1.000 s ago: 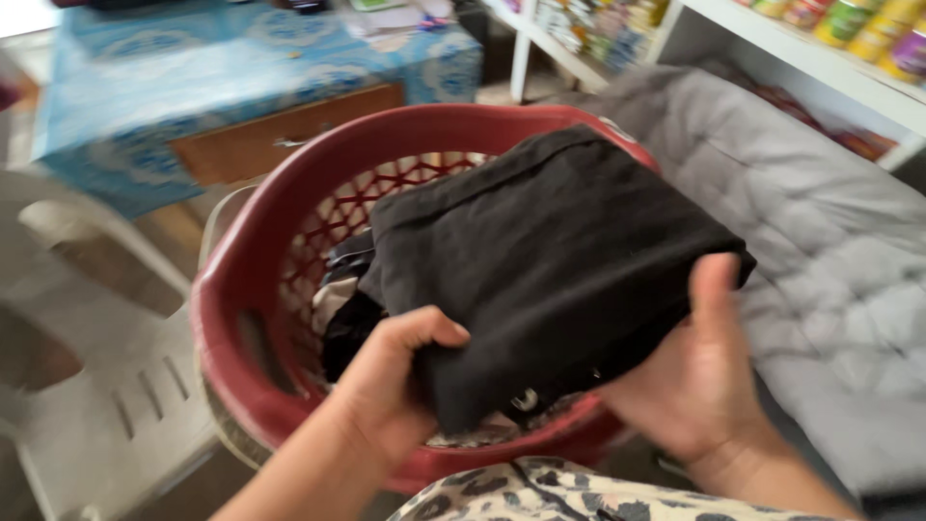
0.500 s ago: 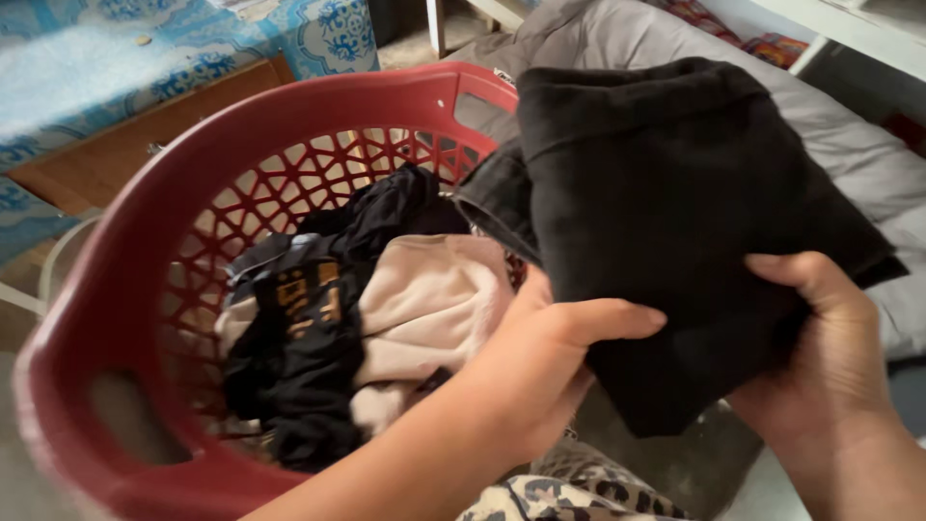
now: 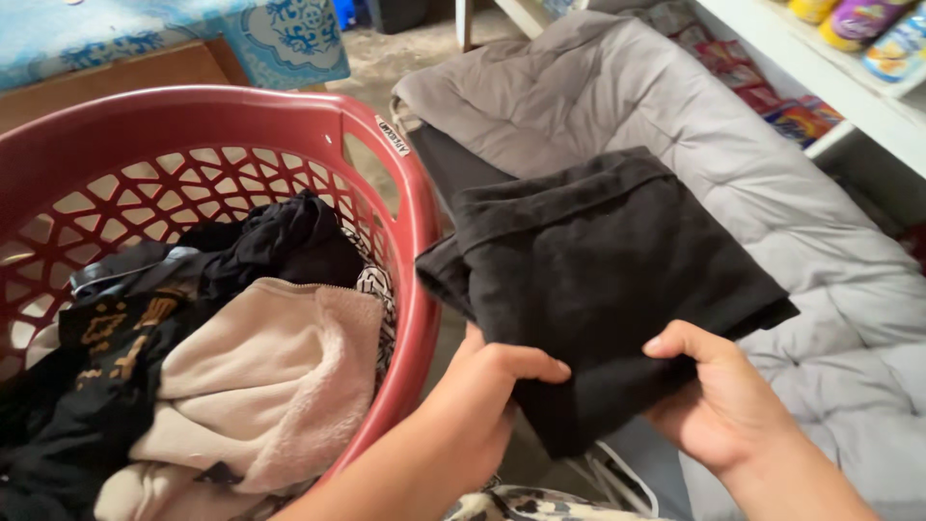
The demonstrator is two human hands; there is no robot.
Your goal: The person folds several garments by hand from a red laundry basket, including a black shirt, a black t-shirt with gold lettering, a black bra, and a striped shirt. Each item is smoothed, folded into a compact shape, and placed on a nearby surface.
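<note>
Where basket [image 3: 420,207] crops left, folded black garment [image 3: 598,280] hides fingertips

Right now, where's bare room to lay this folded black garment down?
Bare grey quilt lies between the folded black garment and the white shelf. The red laundry basket is crowded with clothes. Left hand and right hand grip the garment.

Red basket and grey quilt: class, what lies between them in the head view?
The folded black garment, held by the left hand and right hand, lies between the basket and quilt; bare floor shows behind.
</note>
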